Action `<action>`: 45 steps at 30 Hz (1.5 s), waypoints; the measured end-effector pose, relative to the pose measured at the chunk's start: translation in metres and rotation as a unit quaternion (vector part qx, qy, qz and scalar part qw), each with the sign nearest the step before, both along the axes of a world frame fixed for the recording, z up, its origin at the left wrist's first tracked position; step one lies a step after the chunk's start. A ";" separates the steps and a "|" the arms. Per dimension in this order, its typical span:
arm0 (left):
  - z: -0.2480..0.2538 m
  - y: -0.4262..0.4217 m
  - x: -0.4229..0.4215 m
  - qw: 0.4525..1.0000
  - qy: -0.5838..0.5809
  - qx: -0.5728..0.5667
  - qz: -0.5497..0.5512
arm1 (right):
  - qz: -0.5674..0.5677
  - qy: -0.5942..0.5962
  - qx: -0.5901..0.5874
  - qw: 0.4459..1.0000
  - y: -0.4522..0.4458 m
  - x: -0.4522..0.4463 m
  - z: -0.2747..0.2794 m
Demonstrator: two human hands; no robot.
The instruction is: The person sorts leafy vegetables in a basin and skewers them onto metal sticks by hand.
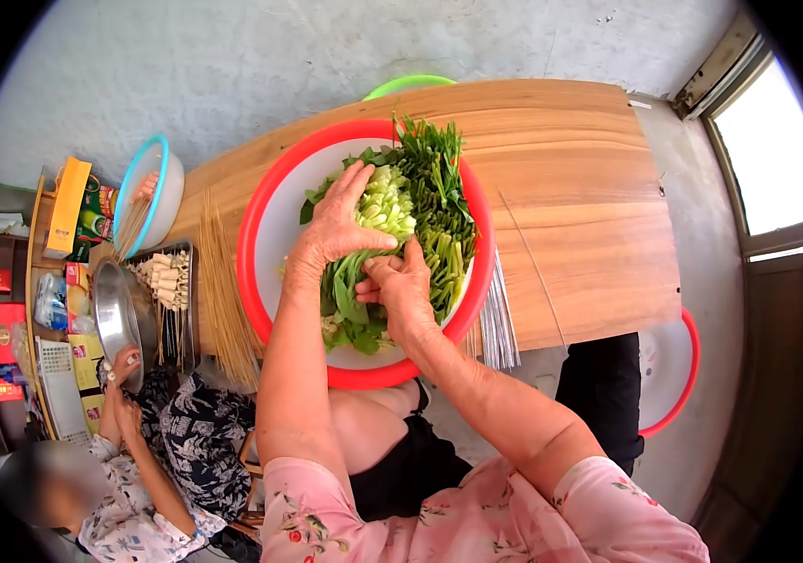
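Your left hand [331, 220] is unclenched, fingers spread and thumb held wide, cupped against the pale stems [386, 202]. Your right hand [401, 281] bends its fingers into the leaves [350, 281] just beside them; whether it pinches any, I cannot tell, since the leaves hide the fingertips. If your hands pull against each other there, soft leaves could tear or stems could snap.

All these greens lie in the red-rimmed basin [258, 188], the dark stems [448, 253] to the right and up against its wall. Their tops reach the far rim, so a hard push that way could spill some over.

The basin's near rim juts past the edge of the table [580, 141]. What bears that side is hidden; if nothing does, leaning on it could tip the lot towards you.

Bamboo sticks [219, 281] lie close on the left, silver rods [498, 324] close on the right, both poking past the near edge. A sliding basin or a swinging forearm could knock them down. The lone stick [533, 272] also lies across that edge, easily flicked off.

Further left, by the tray [193, 324], a co-worker's hand [122, 364] touches the steel bowl [120, 310]; a jolt to the table might disturb both.
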State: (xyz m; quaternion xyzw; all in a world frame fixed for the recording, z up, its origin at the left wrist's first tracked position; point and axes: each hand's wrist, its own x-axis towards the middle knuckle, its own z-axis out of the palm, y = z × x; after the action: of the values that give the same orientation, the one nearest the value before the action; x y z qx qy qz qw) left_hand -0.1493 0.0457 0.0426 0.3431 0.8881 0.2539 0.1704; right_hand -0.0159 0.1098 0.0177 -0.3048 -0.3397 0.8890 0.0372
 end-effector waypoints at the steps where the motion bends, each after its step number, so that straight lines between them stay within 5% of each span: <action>1: 0.002 0.001 0.003 1.000 -0.001 -0.015 0.010 | 0.001 -0.001 -0.001 1.000 0.000 0.000 -0.001; 9: -0.014 -0.026 0.033 0.995 0.019 0.074 0.067 | 0.040 -0.023 0.061 0.997 -0.004 0.001 0.000; 13: -0.015 -0.029 0.033 0.967 -0.096 0.190 0.142 | 0.059 -0.034 0.091 0.994 -0.008 0.000 -0.002; 15: -0.014 -0.028 0.030 0.994 0.007 0.057 0.089 | 0.048 -0.027 0.080 0.995 -0.007 0.000 -0.003; 19: -0.009 -0.019 0.032 0.997 0.052 0.032 0.056 | 0.038 -0.033 0.053 0.997 -0.006 0.001 -0.002; 22: -0.005 -0.013 0.034 0.977 0.212 0.016 0.005 | 0.032 -0.039 0.057 0.997 -0.006 0.002 -0.001; 29: -0.013 -0.010 0.036 0.991 0.130 0.027 -0.008 | 0.017 -0.054 0.053 0.997 -0.007 0.001 -0.003; 31: -0.016 -0.011 0.036 0.982 0.183 0.043 -0.024 | 0.016 -0.050 0.055 0.997 -0.007 0.002 -0.003; 36: -0.006 -0.005 0.039 0.993 0.032 0.096 0.063 | 0.011 -0.049 0.053 0.997 -0.008 0.001 -0.005; 45: -0.011 -0.005 0.028 0.997 0.042 0.062 -0.007 | 0.001 -0.049 0.032 0.998 -0.008 0.000 -0.004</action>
State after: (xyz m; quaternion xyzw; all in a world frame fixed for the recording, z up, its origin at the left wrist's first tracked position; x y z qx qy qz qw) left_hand -0.1214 0.0405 0.0320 0.3699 0.8745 0.2927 0.1130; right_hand -0.0161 0.1017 0.0140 -0.3465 -0.3697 0.8616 0.0293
